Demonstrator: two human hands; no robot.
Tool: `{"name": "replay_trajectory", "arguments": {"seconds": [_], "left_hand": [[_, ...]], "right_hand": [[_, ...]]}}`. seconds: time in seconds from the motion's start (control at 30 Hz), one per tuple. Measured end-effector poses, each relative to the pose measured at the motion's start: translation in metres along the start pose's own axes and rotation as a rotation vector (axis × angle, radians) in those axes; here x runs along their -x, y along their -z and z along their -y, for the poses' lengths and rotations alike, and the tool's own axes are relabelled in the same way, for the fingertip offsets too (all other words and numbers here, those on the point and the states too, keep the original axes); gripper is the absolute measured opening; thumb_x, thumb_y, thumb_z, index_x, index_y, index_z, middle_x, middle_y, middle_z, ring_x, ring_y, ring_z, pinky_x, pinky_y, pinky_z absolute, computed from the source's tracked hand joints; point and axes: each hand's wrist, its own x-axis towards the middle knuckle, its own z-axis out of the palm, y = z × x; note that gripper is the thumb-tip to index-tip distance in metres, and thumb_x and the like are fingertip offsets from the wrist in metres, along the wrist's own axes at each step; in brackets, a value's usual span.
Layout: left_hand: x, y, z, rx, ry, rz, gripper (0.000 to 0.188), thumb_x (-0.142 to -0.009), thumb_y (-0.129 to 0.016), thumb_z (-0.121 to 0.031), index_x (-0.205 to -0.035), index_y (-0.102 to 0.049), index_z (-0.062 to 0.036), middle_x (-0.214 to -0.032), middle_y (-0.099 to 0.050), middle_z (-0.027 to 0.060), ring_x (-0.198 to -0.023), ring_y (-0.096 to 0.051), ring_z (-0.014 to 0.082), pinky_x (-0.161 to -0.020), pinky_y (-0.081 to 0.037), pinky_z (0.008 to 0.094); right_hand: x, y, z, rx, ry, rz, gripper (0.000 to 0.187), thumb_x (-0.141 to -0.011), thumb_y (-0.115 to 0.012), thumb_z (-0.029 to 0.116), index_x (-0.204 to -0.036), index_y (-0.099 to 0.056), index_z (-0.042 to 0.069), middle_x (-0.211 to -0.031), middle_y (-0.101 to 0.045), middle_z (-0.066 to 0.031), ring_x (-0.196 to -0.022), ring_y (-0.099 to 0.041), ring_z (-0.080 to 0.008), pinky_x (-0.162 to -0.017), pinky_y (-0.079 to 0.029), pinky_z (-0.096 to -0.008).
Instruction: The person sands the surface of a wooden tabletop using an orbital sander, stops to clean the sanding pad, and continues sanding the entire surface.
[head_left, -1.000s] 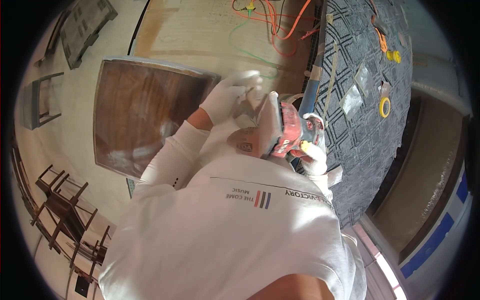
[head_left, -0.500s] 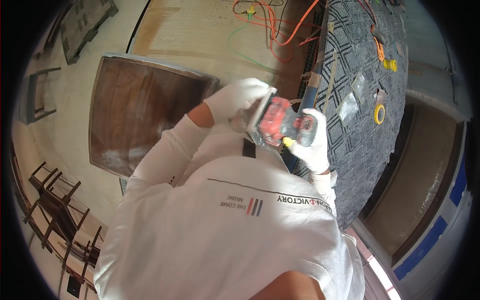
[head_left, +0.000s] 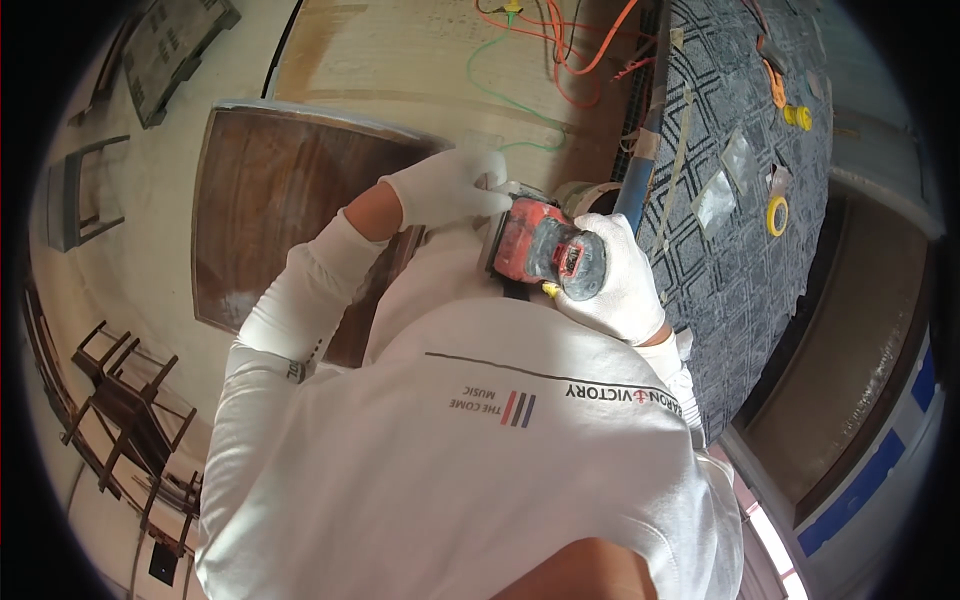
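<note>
A red and black electric sander [head_left: 530, 240] is held in front of my body, tilted so its flat pad side faces left. My right hand [head_left: 625, 285], in a white glove, wraps round the sander's dark rounded grip. A small yellow part shows beside my right fingers. My left hand [head_left: 450, 188], also gloved in white, is at the far corner of the sander's pad, its thumb and fingers bent in against the metal edge there. The pad's underside is hidden from view.
A dark brown wooden panel [head_left: 290, 210] lies at the left. On the right, a patterned grey cloth covers a table [head_left: 730, 300] with yellow tape [head_left: 777, 214] and clear plastic pieces [head_left: 714, 200]. Orange cords [head_left: 590, 60] cross the floor ahead. Stools [head_left: 130, 400] stand far left.
The sander has turned so its grip end shows more, and shifted slightly left and nearer. My left hand has drawn a little left along the pad's edge; my right keeps its hold.
</note>
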Motion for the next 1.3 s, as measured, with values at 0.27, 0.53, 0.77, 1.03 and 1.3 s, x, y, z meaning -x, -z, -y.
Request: {"name": "replay_trajectory", "arguments": {"seconds": [0.27,0.53,0.77,1.03,1.3], "left_hand": [[-0.003,0.010,0.003,-0.609,-0.391,0.031,0.013,-0.091,-0.062,-0.018,-0.087,-0.065,-0.0061,-0.087,-0.063,0.0068,-0.077,-0.060,0.0266,-0.069,-0.050,0.0362],[0.022,-0.029,-0.005,-0.528,-0.509,-0.038,0.010,-0.085,-0.064,-0.017,-0.091,-0.069,-0.0109,-0.089,-0.064,0.0059,-0.086,-0.062,0.0301,-0.072,-0.052,0.0409],[0.077,0.007,-0.003,1.047,-0.301,-0.282,0.010,-0.097,-0.056,-0.009,-0.096,-0.062,-0.0012,-0.081,-0.056,0.0064,-0.076,-0.058,0.0207,-0.072,-0.049,0.0336],[-0.018,-0.039,-0.006,0.267,-0.120,-0.567,0.015,-0.099,-0.057,-0.013,-0.102,-0.064,-0.0003,-0.090,-0.067,0.0055,-0.086,-0.062,0.0126,-0.079,-0.049,0.0285],[-0.013,-0.072,-0.008,0.485,0.119,-0.566,0.022,-0.098,-0.053,-0.019,-0.091,-0.060,0.0005,-0.072,-0.064,0.0099,-0.063,-0.056,0.0184,-0.065,-0.048,0.0324]], "right_hand": [[-0.002,-0.001,0.000,-0.014,-0.045,0.053,0.066,-0.062,-0.089,0.020,-0.119,-0.057,0.010,-0.100,-0.058,-0.0129,-0.086,-0.063,-0.0347,-0.074,-0.053,-0.0415],[0.002,-0.010,-0.029,-0.288,-0.160,0.035,0.069,-0.063,-0.087,0.012,-0.123,-0.052,0.005,-0.104,-0.057,-0.0089,-0.096,-0.061,-0.0217,-0.087,-0.051,-0.0338],[0.029,-0.018,-0.075,-0.855,-0.652,-0.255,0.054,-0.082,-0.072,0.012,-0.128,-0.045,0.005,-0.109,-0.057,-0.0091,-0.087,-0.059,-0.0155,-0.075,-0.051,-0.0281],[-0.011,-0.015,-0.067,-1.174,-0.754,-0.335,0.033,-0.091,-0.063,0.025,-0.115,-0.052,0.006,-0.092,-0.063,-0.0084,-0.067,-0.060,-0.0172,-0.056,-0.050,-0.0277],[-0.040,-0.035,-0.071,-1.304,-0.892,-0.504,0.025,-0.089,-0.066,0.028,-0.100,-0.059,0.007,-0.087,-0.062,-0.0059,-0.059,-0.057,-0.0173,-0.051,-0.047,-0.0278]]}}
